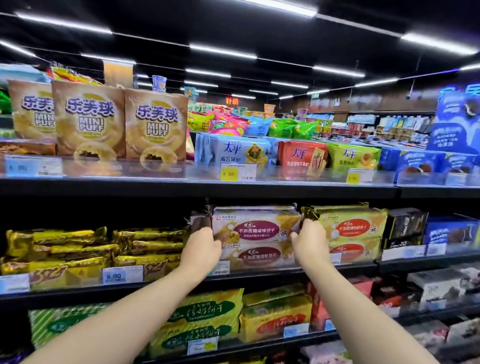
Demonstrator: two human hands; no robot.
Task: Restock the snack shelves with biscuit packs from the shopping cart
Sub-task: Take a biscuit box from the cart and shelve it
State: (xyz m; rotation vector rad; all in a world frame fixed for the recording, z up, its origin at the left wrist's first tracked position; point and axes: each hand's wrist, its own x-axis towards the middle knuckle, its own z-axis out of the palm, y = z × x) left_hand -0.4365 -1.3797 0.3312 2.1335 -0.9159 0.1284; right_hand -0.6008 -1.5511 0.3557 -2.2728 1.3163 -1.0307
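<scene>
Head view: you are reaching both arms up to the second shelf point(269, 275) of the snack aisle.
Biscuit pack point(257, 224): it is lying flat on top of a matching pack point(256, 255), purple oval label facing you, just beside the red-label packs point(352, 227).
Left hand point(202, 247): its fingers are curling round the pack's left end, by the crimped seal.
Right hand point(311, 244): it is pinching the right end at the crimp.
Handling: you are likely dealing with a light, glossy film wrapper that is slippery, over brittle biscuits that are going to crack if squeezed or dropped.
Where to hold: you are best gripping both short ends, as now, or supporting it flat from below. Avoid pressing on the middle.
Count, purple-label packs: two are showing, one held and one beneath.
Count, red-label packs: two are sitting stacked.
Count, Mini Puff bags point(88, 119): three are standing on the top shelf.
Count, gold packs point(86, 253): they are piled too loosely to count.
Shopping cart: it is not showing.
</scene>
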